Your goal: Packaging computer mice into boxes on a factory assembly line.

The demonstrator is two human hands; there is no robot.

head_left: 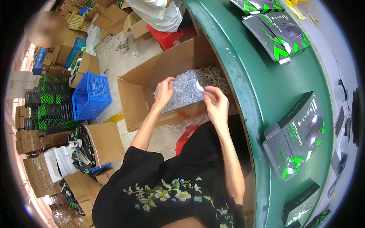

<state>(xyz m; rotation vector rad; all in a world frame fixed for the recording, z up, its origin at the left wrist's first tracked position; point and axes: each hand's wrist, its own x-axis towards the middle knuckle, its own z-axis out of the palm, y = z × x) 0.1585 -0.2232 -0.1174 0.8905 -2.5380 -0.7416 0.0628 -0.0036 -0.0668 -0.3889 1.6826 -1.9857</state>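
Note:
Both my hands are over an open cardboard carton (137, 85) that holds a heap of shredded paper (184, 89). My right hand (216, 108) pinches a small curved white piece (199, 86) between thumb and fingers, above the shreds. What the piece is made of is unclear. On the other side of the heap, my left hand (163, 93) has its fingers curled in near the carton's left part. Whatever those fingers grip, if anything, is too small to name.
To my right runs a green table (251, 76) bearing black-and-green printed boxes (298, 133). A blue crate (91, 95) and stacked black-and-green boxes (49, 102) stand at left. Beyond the carton a person in white (159, 15) sits on a red stool (163, 38).

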